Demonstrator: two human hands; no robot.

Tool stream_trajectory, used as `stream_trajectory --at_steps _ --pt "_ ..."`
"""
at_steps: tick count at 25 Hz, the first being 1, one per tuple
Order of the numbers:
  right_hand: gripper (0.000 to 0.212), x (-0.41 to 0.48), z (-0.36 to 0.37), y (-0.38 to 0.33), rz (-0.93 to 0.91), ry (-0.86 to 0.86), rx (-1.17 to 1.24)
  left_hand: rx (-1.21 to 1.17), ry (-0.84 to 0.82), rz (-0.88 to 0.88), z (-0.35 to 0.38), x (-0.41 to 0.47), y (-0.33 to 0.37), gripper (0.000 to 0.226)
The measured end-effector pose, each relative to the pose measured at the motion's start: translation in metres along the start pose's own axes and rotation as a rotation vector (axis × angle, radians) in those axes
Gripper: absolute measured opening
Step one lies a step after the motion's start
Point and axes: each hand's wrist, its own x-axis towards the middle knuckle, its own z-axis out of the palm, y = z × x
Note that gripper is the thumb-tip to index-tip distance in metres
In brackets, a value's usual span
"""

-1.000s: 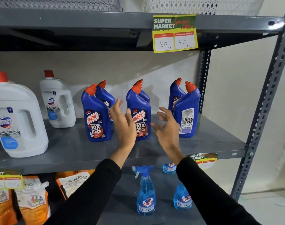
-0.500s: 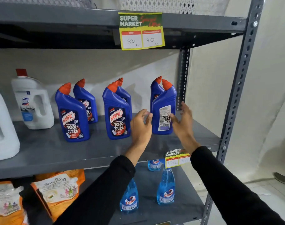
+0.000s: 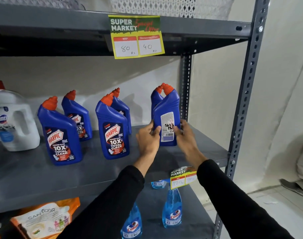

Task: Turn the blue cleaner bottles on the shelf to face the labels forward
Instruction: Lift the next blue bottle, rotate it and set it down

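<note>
Gripping the rightmost blue bottle [image 3: 166, 118] at 3 o'clock on the shelf [image 3: 204, 149] — left hand [image 3: 148, 138] and right hand [image 3: 186, 137] both clasp it, back label forward. Risk: turning could knock the bottle behind [image 3: 155, 99] — they're nearly touching.

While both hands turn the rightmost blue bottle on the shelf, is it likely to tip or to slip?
The bottle is tall on a narrow base, so it could probably tip if pushed high up. The left hand and right hand grip it low on both sides, which should steady it. Its plastic looks smooth and glossy, so it may slip a little.
</note>
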Motion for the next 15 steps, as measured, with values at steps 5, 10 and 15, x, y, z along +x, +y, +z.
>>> stream_trajectory --at_steps 5,10,15 --pt "0.026 -0.002 0.008 -0.015 -0.17 0.139 -0.015 -0.045 0.114 0.087 0.013 0.004 0.026 0.022" --pt "0.03 -0.015 0.021 -0.022 -0.436 0.22 -0.186 -0.298 -0.006 -0.034 0.028 0.0 0.05 0.042" --pt "0.047 -0.017 0.011 -0.018 -0.503 0.07 -0.139 -0.453 -0.119 -0.022 0.017 0.006 0.048 0.031"
